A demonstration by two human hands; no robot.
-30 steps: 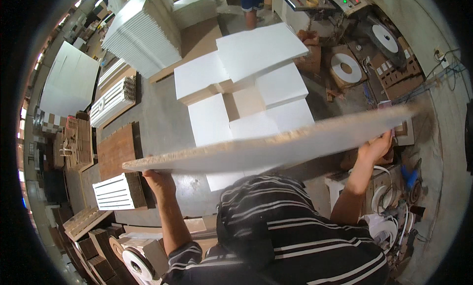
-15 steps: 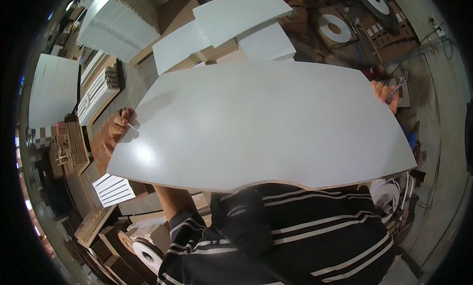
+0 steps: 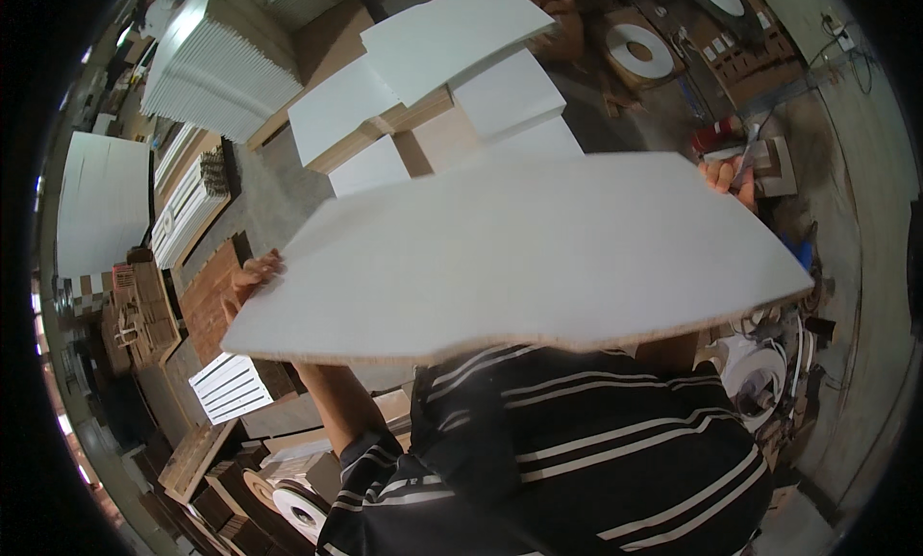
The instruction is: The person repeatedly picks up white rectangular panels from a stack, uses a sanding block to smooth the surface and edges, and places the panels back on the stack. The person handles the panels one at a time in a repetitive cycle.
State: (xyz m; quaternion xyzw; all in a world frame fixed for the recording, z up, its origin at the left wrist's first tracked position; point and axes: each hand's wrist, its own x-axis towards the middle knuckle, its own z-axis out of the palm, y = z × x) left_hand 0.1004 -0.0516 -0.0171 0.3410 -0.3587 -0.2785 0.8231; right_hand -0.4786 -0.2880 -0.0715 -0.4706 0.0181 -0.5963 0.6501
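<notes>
A wide white board [image 3: 519, 258] spans the space in front of my body, its raw chipboard edge showing along the near side. That near edge has a shallow curved notch at my striped shirt. My left hand [image 3: 252, 275] grips the board's left side, with fingertips over the top face. At the far right corner my right hand [image 3: 728, 179] holds the board, and a thin pale strip [image 3: 745, 162] rises beside its fingers; I cannot tell whether the hand holds the strip as well. Most of both palms is hidden under the board.
Beyond the board lie stacks of white panels [image 3: 461, 37]. A tall stack of white boards [image 3: 216, 65] stands at the far left. Rolls of white edge banding [image 3: 639, 51] lie at the far right, with another roll [image 3: 755, 378] near right. A wall [image 3: 865, 219] runs along the right.
The board's far edge has come down and nearer, so the board looks narrower and more of the panel stacks beyond shows. Both hands have moved with it, still gripping.
</notes>
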